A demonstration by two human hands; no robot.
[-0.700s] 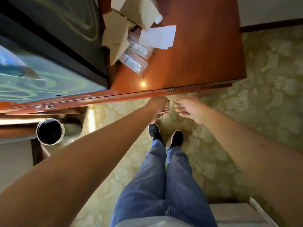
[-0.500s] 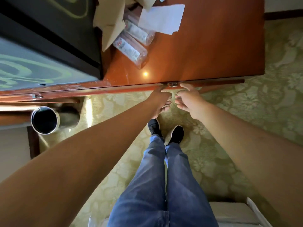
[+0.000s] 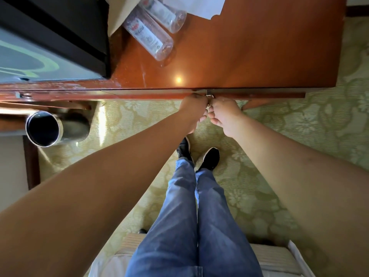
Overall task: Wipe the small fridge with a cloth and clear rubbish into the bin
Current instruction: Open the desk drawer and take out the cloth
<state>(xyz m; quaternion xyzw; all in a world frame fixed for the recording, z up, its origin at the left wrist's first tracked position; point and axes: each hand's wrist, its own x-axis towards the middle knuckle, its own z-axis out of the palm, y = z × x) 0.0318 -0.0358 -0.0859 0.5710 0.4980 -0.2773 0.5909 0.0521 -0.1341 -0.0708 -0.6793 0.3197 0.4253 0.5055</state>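
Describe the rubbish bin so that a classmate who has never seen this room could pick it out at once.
Start at the reddish wooden cabinet that carries the black appliance. Look down past its front edge at the left end, to the patterned green carpet. The bin is there: a dark cylinder with a shiny metal rim and a black inside, the only round, open-topped thing on the floor.

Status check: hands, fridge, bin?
Left hand and right hand both on the metal pull at the cabinet's front edge. Fridge untouched. Bottles on top. Bin on floor, left.
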